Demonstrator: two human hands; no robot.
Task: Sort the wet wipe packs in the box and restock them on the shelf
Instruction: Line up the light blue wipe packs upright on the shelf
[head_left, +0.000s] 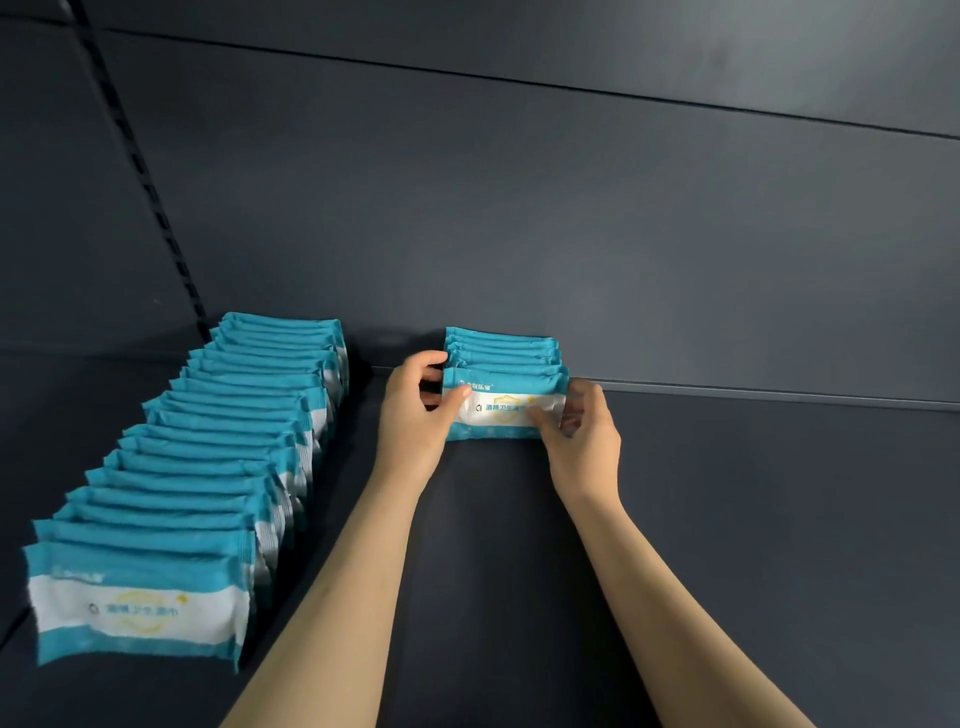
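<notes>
Head view: I look down on a dark shelf (727, 519). My left hand (415, 415) and right hand (582, 431) each pinch one end of the front wet wipe pack (501, 408), teal and white, standing upright at the head of a short row (504, 351) against the shelf's back wall. Each grip is pressed onto the pack's crimped end (thumbs in front). A long finished row (208, 457) stands well left of this pack. To seat it well, I should press it flush against the pack behind, ends aligned, label facing me.
</notes>
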